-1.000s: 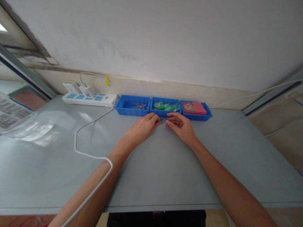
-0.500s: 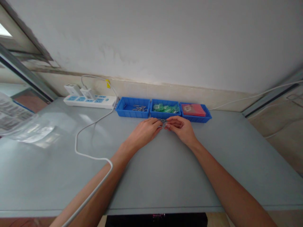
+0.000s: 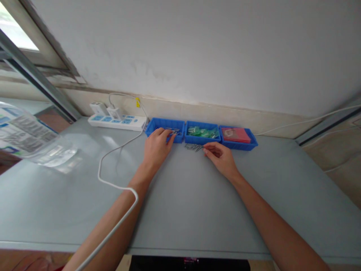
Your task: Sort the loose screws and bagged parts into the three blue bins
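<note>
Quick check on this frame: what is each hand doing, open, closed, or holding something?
Left hand: fingers reach into the left blue tray at the metal pins; grip cannot be told.
Right hand: fingers curled, fingertips beside the loose pins; holding cannot be told.

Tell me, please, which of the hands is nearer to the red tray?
Right. The right hand lies just in front of the red tray; the left hand reaches into the leftmost tray.

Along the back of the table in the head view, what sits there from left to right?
Power strip → blue tray of metal pins, left hand reaching in → tray of green parts → tray with red packet.
</note>
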Available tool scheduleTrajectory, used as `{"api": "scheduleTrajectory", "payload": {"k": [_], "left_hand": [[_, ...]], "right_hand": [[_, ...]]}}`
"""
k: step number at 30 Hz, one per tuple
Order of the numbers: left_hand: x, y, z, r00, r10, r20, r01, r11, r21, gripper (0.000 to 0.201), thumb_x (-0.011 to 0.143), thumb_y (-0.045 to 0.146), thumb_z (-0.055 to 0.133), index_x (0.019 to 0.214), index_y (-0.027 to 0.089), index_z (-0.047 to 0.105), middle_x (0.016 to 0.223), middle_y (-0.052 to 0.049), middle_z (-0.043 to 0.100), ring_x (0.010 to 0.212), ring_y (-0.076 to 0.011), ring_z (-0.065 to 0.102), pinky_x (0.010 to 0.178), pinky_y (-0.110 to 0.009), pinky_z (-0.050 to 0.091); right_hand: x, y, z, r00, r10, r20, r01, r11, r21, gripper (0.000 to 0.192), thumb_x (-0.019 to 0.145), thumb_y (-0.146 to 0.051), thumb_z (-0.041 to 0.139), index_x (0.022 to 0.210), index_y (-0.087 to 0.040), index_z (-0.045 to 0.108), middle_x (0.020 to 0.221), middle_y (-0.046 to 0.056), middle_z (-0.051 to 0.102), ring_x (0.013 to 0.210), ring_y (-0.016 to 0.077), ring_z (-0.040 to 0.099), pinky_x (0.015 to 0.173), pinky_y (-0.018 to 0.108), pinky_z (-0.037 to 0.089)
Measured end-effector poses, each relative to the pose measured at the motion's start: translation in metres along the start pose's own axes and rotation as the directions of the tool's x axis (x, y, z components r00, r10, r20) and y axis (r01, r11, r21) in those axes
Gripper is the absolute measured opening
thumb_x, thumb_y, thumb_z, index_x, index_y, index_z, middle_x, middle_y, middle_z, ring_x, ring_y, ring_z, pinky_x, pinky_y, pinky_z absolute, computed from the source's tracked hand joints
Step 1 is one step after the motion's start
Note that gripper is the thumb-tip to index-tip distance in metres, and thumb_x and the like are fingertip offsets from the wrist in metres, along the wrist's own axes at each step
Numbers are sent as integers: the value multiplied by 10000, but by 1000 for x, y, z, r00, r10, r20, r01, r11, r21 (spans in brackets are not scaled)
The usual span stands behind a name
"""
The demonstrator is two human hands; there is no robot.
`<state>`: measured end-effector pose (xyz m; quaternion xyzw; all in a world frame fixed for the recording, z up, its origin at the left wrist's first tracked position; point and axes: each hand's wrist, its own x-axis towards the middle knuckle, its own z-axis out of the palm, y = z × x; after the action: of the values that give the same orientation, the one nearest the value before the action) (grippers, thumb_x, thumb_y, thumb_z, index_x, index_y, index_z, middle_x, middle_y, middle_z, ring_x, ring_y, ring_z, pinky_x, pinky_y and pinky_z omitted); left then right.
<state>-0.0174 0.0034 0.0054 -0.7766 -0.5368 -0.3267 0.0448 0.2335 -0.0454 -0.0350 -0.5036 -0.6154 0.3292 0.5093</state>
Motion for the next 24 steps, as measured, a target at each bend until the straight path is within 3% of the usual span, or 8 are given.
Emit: {"api": "scheduleTrajectory", "payload": {"k": [3, 6, 9, 17, 21, 24], "left_hand": [[-3, 10, -1, 987, 114, 117, -110, 993, -41, 288, 1020, 363, 526, 1138, 179, 714, 1010, -86, 726, 862, -212, 690, 769, -311, 529], [-6, 22, 1, 910, 277, 308, -262, 961, -90, 261, 993, 370, 580, 1121, 198, 729, 1066, -88, 725, 948, -237, 696, 801, -319, 541], [-8, 28, 5, 861, 302, 409, -286, 953, -100, 221, 972, 322, 608, 1087, 190, 743, 1117, -106, 721, 1028, -270, 688, 842, -349, 552], [-7, 26, 10, 861, 242, 448, -184, 968, -168, 193, 983, 161, 510, 970, 177, 701, 1022, -94, 692, 944, -244, 676, 856, -365, 553], [-7, 25, 11, 854, 272, 443, -202, 959, -198, 173, 994, 169, 500, 970, 163, 671, 1029, -102, 667, 987, -248, 654, 891, -378, 547], [-7, 26, 10, 870, 310, 383, -230, 943, -240, 167, 1003, 182, 492, 989, 174, 659, 1026, -90, 661, 983, -232, 647, 892, -363, 545]], "right_hand": [[0, 0, 0, 1000, -7, 5, 7, 1000, -10, 202, 850, -376, 728, 972, -216, 714, 902, 64, 771, 744, 200, 735, 734, 353, 619], [0, -1, 0, 1000, -14, 15, 14, 1000, -12, 191, 854, -371, 721, 971, -221, 716, 903, 57, 771, 747, 197, 733, 739, 350, 615], [0, -1, 0, 1000, -15, 10, 15, 1000, -10, 190, 854, -372, 721, 974, -224, 720, 907, 54, 770, 745, 195, 732, 740, 350, 615], [0, -2, 0, 1000, -14, 15, 14, 1000, -14, 184, 866, -361, 698, 980, -218, 714, 897, 58, 767, 727, 190, 726, 720, 346, 611], [0, 0, 1, 1000, -14, 7, 14, 1000, -2, 199, 868, -386, 703, 979, -221, 715, 904, 56, 767, 720, 188, 726, 712, 344, 618], [0, 0, 1, 1000, -8, 5, 8, 1000, 16, 226, 864, -415, 708, 978, -220, 710, 912, 59, 765, 732, 191, 729, 713, 344, 623]]}}
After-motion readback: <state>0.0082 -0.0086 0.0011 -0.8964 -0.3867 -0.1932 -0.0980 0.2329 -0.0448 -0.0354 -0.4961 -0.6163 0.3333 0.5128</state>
